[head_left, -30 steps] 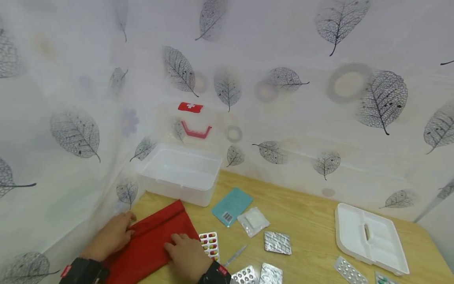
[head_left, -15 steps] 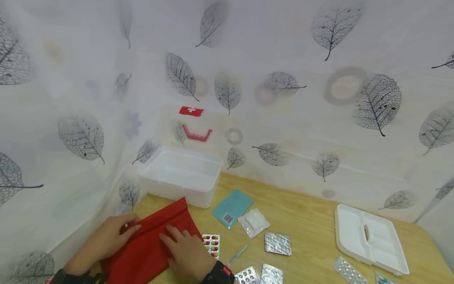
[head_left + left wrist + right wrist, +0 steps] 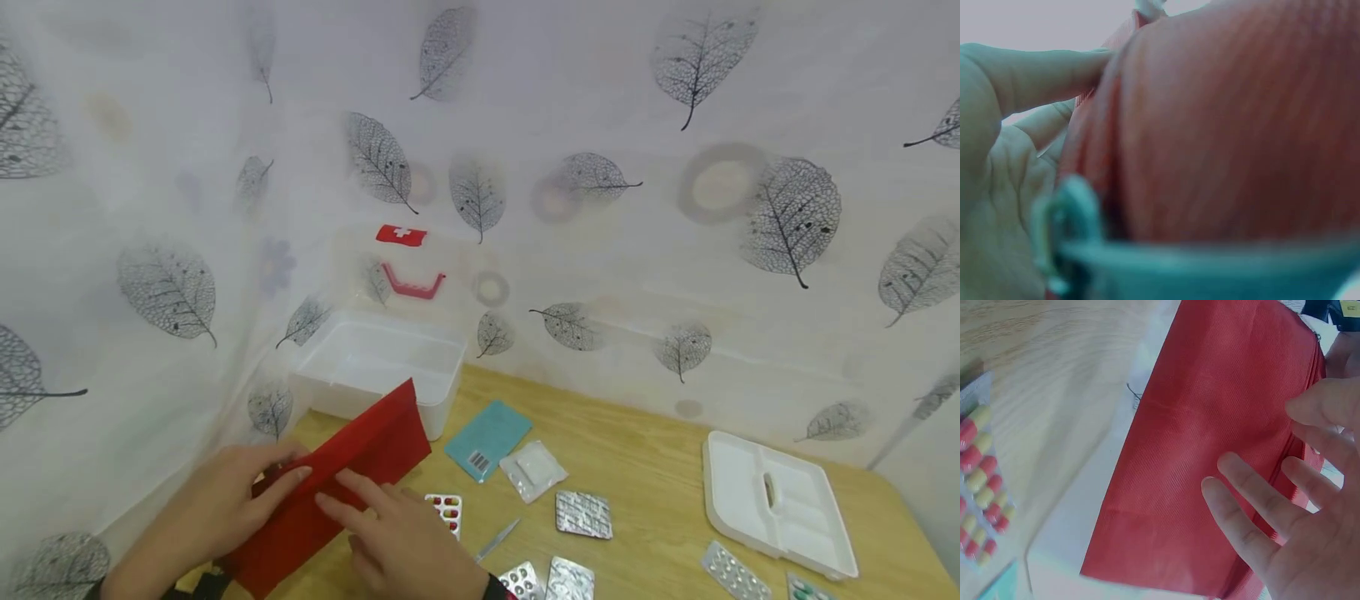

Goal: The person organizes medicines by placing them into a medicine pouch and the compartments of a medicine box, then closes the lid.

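Note:
A flat red zippered pouch [image 3: 330, 492] is tilted up off the table in the head view, its top edge toward the white box. My left hand [image 3: 217, 500] grips the zipper edge between thumb and fingers; the left wrist view shows the thumb [image 3: 1054, 75] pressing the red fabric close up. My right hand [image 3: 408, 533] lies over the near face of the pouch. In the right wrist view its spread, fairly straight fingers [image 3: 1254, 500] touch the red cloth beside the zipper. The pouch's underside is hidden.
Behind the pouch stands a clear white box [image 3: 382, 358] with its lid up. Right of it lie a teal packet [image 3: 489, 440], a gauze packet [image 3: 533, 471], a capsule blister [image 3: 447, 510], tweezers-like slim tool [image 3: 498, 539] and foil blisters [image 3: 583, 514]. A white divided tray [image 3: 776, 500] sits far right.
The pouch has gone from lying nearly flat to tilted up off the table. My left hand has shifted right along its edge, and the right hand has moved with the pouch.

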Demonstrator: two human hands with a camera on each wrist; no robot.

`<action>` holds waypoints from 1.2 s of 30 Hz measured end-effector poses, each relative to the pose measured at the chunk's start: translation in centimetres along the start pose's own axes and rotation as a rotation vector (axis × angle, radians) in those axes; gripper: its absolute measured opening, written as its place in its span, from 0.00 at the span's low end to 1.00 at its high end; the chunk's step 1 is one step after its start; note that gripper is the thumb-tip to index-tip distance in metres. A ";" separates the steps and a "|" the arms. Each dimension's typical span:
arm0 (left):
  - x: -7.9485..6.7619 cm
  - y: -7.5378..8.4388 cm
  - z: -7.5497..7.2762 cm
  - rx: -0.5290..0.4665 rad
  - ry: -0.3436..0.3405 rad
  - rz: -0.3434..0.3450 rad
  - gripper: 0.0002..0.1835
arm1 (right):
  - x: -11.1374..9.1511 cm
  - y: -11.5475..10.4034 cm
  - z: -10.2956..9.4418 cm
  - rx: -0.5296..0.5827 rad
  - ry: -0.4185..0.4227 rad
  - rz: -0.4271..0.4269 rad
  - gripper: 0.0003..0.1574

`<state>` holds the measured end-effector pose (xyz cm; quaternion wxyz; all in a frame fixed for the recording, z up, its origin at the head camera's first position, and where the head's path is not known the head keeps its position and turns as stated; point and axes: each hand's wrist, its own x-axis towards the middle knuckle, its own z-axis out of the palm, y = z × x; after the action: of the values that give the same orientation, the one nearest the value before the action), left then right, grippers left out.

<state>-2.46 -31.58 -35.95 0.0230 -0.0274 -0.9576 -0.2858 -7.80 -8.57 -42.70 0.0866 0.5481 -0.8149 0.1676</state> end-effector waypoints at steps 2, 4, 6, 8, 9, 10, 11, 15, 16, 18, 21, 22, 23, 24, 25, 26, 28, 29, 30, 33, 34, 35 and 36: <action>0.2 0.7 -0.3 0.016 0.004 0.032 0.09 | -0.5 0.1 -0.5 -0.009 0.040 -0.016 0.38; 0.5 1.4 -0.5 0.035 0.017 0.072 0.08 | -0.9 0.2 -1.0 -0.019 0.087 -0.016 0.39; 0.7 2.1 -0.5 0.044 0.035 0.122 0.08 | -1.2 0.4 -1.3 -0.027 0.144 -0.010 0.40; 1.0 2.8 -0.3 0.055 0.047 0.161 0.08 | -1.4 0.5 -1.6 -0.044 0.206 -0.007 0.39; 1.2 3.1 -0.2 0.063 0.056 0.187 0.07 | -1.5 0.6 -1.7 -0.052 0.238 -0.005 0.38; 1.5 3.4 0.1 0.071 0.064 0.212 0.07 | -1.5 0.8 -1.8 -0.059 0.269 -0.006 0.36; 1.7 3.8 0.3 0.072 0.060 0.226 0.07 | -1.6 0.9 -1.9 -0.062 0.298 -0.004 0.33; 2.9 5.3 1.1 0.095 0.066 0.270 0.06 | -2.3 1.6 -2.6 -0.078 0.356 0.028 0.20; 3.3 5.8 1.4 0.110 0.074 0.276 0.05 | -2.6 1.8 -3.0 -0.084 0.362 0.043 0.16; 4.0 6.6 1.9 0.132 0.098 0.278 0.05 | -3.1 2.0 -3.8 -0.094 0.363 0.084 0.11; 5.0 7.8 2.8 0.141 0.130 0.270 0.04 | -4.0 2.2 -5.1 -0.099 0.361 0.143 0.09; 5.4 8.3 3.1 0.132 0.127 0.261 0.03 | -4.4 2.3 -5.6 -0.095 0.358 0.166 0.09; 5.8 8.7 3.4 0.120 0.130 0.257 0.04 | -4.7 2.5 -5.9 -0.096 0.353 0.185 0.09; 6.1 9.1 3.7 0.111 0.128 0.252 0.05 | -5.1 2.7 -6.2 -0.096 0.347 0.202 0.10; 6.4 9.4 3.9 0.098 0.126 0.247 0.05 | -5.6 2.8 -6.5 -0.095 0.341 0.219 0.10; 6.7 9.7 4.2 0.093 0.128 0.244 0.06 | -5.9 3.0 -6.8 -0.091 0.333 0.236 0.10; 7.3 10.2 4.6 0.080 0.126 0.234 0.07 | -6.7 3.4 -7.1 -0.096 0.328 0.260 0.11; 7.5 10.4 4.9 0.075 0.128 0.229 0.08 | -7.0 3.5 -7.2 -0.095 0.324 0.271 0.11; 7.8 10.6 5.1 0.072 0.129 0.222 0.08 | -7.4 3.7 -7.3 -0.093 0.322 0.286 0.11; 8.7 11.0 5.8 0.064 0.141 0.211 0.08 | -8.3 4.4 -7.8 -0.090 0.308 0.331 0.10; 9.1 11.2 6.1 0.061 0.150 0.211 0.08 | -8.6 4.6 -8.0 -0.083 0.302 0.350 0.10; 9.4 11.3 6.3 0.058 0.160 0.208 0.08 | -8.8 4.8 -8.2 -0.079 0.300 0.366 0.10; 9.8 11.5 6.6 0.054 0.171 0.207 0.08 | -9.1 5.1 -8.4 -0.072 0.300 0.378 0.11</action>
<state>-11.66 -18.00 -34.56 0.1344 -0.1010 -0.9515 -0.2576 -9.32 4.12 -38.79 0.1930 0.3515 -0.8865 0.2311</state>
